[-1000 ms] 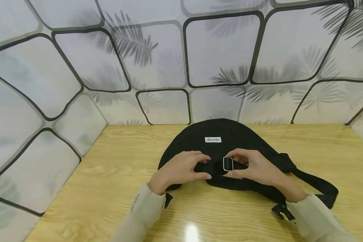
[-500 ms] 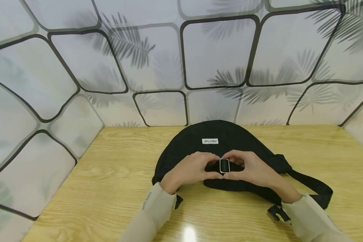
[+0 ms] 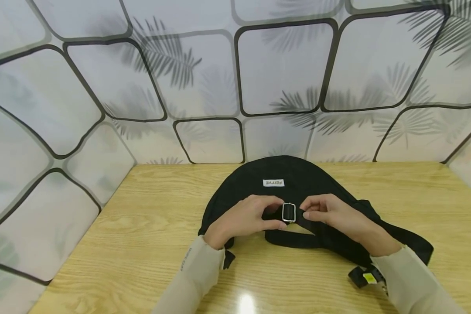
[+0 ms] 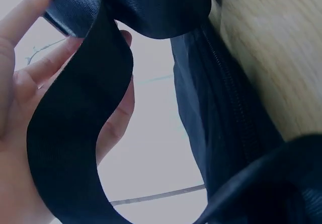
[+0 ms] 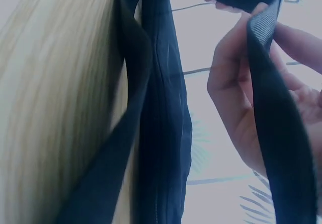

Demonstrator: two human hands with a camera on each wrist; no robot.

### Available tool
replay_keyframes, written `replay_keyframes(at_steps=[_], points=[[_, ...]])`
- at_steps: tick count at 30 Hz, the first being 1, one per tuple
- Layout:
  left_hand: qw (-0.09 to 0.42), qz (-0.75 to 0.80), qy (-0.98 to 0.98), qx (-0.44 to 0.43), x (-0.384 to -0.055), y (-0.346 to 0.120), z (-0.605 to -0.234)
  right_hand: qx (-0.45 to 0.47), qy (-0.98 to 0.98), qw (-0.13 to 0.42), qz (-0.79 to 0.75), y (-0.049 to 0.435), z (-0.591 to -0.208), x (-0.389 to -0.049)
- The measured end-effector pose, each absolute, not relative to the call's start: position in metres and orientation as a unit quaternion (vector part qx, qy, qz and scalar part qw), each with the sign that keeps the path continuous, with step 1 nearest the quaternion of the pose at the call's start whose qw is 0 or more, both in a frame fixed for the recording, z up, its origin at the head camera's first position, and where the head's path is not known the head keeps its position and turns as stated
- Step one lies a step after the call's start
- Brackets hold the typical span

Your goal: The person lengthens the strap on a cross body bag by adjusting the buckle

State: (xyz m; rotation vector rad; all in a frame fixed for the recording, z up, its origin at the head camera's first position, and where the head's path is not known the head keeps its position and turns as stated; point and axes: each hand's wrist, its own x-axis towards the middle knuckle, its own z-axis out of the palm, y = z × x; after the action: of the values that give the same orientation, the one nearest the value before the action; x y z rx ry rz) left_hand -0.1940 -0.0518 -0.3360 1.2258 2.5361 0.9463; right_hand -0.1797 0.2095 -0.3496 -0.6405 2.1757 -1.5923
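Note:
A black waist bag (image 3: 239, 185) with a white label lies on the table, its straps gathered at the front. My left hand (image 3: 247, 216) holds a metal-framed slide buckle (image 3: 289, 213) at its edges, between thumb and fingers. Just to the right, my right hand (image 3: 339, 218) pinches the black webbing strap (image 3: 292, 239) that runs through this buckle. In the left wrist view, a wide loop of strap (image 4: 75, 108) hangs across the palm. The right wrist view shows the strap (image 5: 282, 133) folded between thumb and fingers.
The wooden table (image 3: 149, 244) reaches back to a patterned cloth backdrop (image 3: 204, 69). A black clip with a yellow patch (image 3: 369, 278) lies by the right sleeve. Another small black strap end (image 3: 228, 259) sticks out beside the left sleeve.
My left hand has moved in from the left and taken the slide buckle. My right hand has shifted from the buckle to the strap on its right.

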Motion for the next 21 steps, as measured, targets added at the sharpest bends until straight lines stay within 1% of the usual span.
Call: replay_keyframes(at_steps=[5, 13, 21], points=[[0.091, 0.335, 0.849, 0.398, -0.193, -0.05, -0.338, -0.22, 0.766, 0.168, -0.581, 0.208, -0.351, -0.179], [0.075, 0.371, 0.831, 0.408, -0.194, -0.049, -0.341, -0.222, 0.745, 0.154, -0.61, 0.205, -0.353, -0.178], [0.062, 0.364, 0.824, 0.429, -0.192, -0.043, -0.345, -0.231, 0.729, 0.137, -0.63, 0.197, -0.355, -0.176]])
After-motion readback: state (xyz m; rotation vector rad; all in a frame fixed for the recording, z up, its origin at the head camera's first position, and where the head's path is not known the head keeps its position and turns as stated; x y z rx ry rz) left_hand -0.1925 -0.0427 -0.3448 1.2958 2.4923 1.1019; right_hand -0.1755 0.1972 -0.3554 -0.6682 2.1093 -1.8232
